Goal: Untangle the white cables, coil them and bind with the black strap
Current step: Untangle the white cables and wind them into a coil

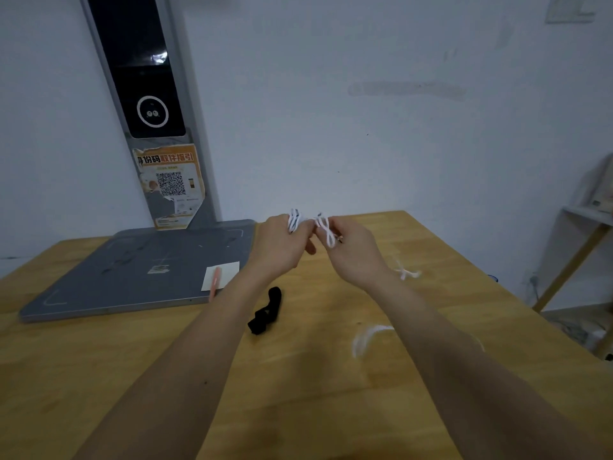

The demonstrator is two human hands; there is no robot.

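Table: your wooden table (pixel 99 376) fills the near half of the scene and runs to the far wall.
Grey device: a flat grey base (pixel 132 273) lies on the far left of the table, with an upright column (pixel 146 94) rising from its far edge; the column carries a dark screen and an orange QR poster (pixel 170 180).
Your forearms: both reach from the near edge toward the middle of the table and are raised above it.
Left hand: your left hand (pixel 282 245) is closed on a small bundle of white cable loops (pixel 294 220); the fingers are curled together, and the loops stick out past the far side of the fist.
Right hand: your right hand (pixel 353 250), just right of the left, pinches a loop of the same white cable (pixel 326 232) between thumb and fingertips; a short stretch of cable joins the two hands.
Black strap: the black strap (pixel 267 312) lies crumpled on the table, near and between your forearms, untouched.
Paper and pen: a white slip (pixel 225 272) with a pink pen (pixel 215 283) on it rests at the right near corner of the grey base.
Loose cable: blurred white cable lengths (pixel 368 336) hang or lie right of the strap, and another bit (pixel 408 272) shows beyond your right wrist; you cannot tell if they touch the table.
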